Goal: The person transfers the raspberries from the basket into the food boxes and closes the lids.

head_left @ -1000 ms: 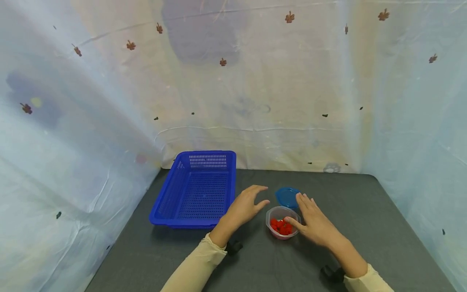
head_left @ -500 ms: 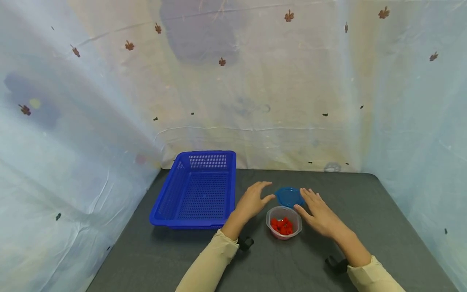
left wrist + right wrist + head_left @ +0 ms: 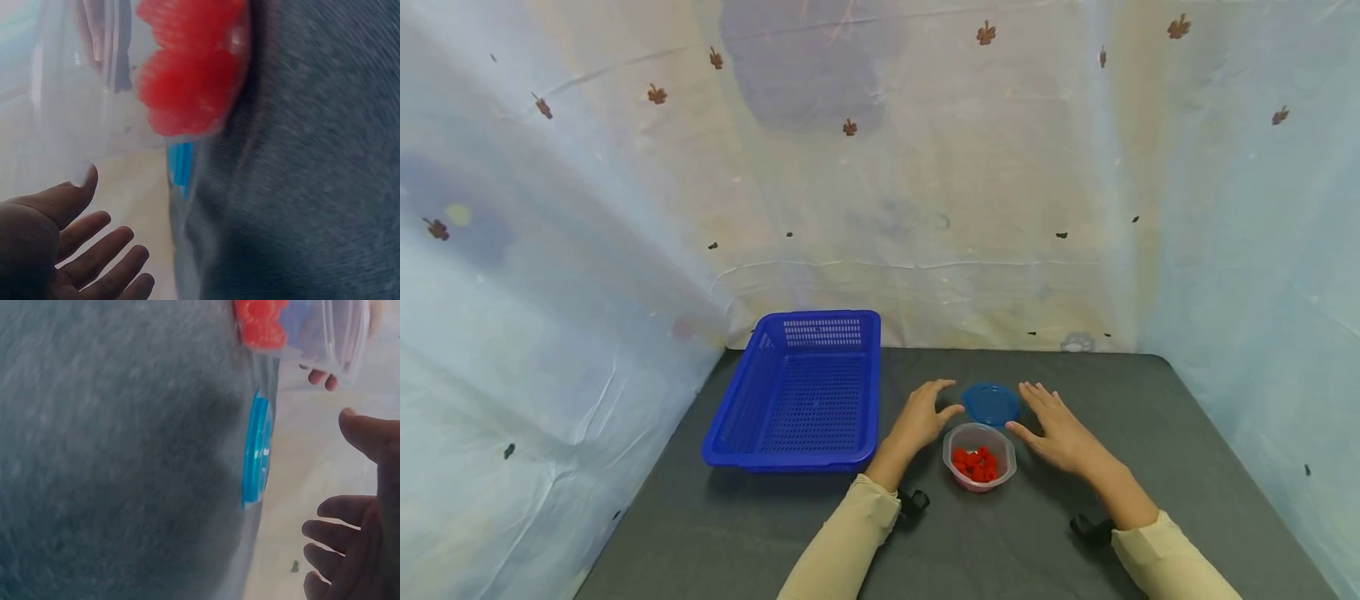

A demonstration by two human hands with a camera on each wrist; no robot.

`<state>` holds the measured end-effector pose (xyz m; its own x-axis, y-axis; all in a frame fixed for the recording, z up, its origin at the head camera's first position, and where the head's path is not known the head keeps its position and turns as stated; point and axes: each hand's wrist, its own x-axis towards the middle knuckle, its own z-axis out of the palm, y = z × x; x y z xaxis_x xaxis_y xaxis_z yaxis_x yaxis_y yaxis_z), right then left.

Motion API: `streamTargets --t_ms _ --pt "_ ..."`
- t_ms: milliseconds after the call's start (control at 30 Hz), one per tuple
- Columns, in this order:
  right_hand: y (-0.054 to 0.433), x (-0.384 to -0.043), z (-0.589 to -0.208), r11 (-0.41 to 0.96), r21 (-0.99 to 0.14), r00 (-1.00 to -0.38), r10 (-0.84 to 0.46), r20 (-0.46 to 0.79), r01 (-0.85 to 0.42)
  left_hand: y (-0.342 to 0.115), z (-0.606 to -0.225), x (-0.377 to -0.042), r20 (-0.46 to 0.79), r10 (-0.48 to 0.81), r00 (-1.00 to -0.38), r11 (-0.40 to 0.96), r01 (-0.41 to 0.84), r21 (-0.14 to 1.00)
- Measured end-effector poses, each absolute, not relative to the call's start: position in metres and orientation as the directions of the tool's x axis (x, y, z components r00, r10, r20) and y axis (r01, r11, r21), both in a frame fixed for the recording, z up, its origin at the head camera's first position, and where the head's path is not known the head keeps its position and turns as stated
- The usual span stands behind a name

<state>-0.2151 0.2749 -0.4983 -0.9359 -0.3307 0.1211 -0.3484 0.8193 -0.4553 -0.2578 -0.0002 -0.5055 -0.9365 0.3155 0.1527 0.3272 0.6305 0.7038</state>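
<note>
A clear plastic tub point(image 3: 952, 454) holding several small red pieces point(image 3: 976, 465) stands uncovered on the table. Just behind it lies a round blue lid point(image 3: 991, 404), flat on the cloth. To the left of the tub hovers my left hand point(image 3: 919, 417), fingers extended and thumb spread, holding nothing. My right hand point(image 3: 1058, 435) is raised on the other side, its palm facing the tub and its fingers loosely straight. In the left wrist view the red pieces point(image 3: 187, 69) show through the tub's wall. The right wrist view has the lid point(image 3: 256, 450) edge-on.
A large blue perforated basket point(image 3: 718, 454) sits at the left of the dark grey table point(image 3: 1150, 433). Pale patterned sheeting point(image 3: 925, 208) hangs behind the table and along both sides.
My left hand has moved right and slightly farther away, beside the tub. My right hand has drawn back to the right, off the tub's rim. Tub, lid and basket stay in place.
</note>
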Motion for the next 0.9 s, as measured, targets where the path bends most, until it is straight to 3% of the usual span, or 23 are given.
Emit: streamTargets --t_ms 900 --pt "0.293 -0.258 -0.515 0.779 -0.542 -0.924 -0.383 -0.012 -0.316 0.013 -0.529 -0.294 0.032 0.460 -0.888 0.695 0.382 0.609"
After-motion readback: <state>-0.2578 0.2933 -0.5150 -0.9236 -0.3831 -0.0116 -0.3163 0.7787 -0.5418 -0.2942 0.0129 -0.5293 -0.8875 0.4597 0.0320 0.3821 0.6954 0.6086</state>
